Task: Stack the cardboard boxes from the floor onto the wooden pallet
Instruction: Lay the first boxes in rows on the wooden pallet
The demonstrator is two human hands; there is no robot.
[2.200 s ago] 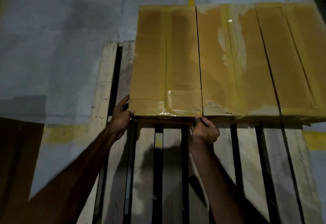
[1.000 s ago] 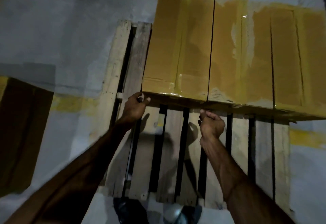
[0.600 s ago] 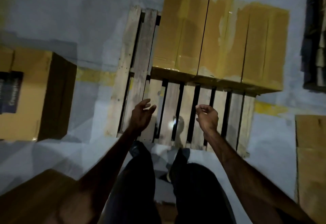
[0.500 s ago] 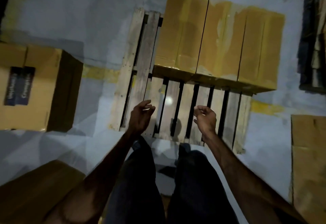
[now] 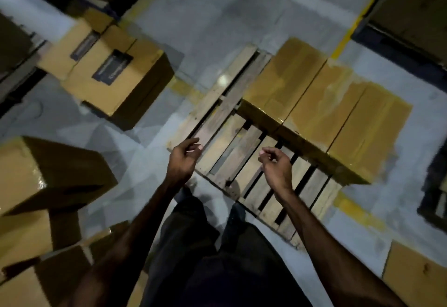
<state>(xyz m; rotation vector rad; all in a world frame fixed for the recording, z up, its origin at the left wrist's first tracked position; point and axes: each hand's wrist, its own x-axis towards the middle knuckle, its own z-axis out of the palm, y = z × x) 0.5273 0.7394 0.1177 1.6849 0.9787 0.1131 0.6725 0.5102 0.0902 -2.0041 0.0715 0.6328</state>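
From the head camera, we are watching both hands coming away from the row of cardboard boxes (image 5: 321,105) that, a couple of seconds ago, they were nudging square at its near edge; now the left hand (image 5: 182,160) and the right hand (image 5: 275,166) are hanging free above the wooden pallet (image 5: 232,151), fingers loosely curled, gripping nothing. The view is swinging left too, and that is bringing a labelled box (image 5: 106,74) on the floor into sight, with more cartons (image 5: 43,176) lying close by at lower left. We are reading that as one placement finished and the next pick-up about to begin. The row is sitting on the pallet's far half, its long axis running from upper left to lower right, across the slats, with the near slats bare.
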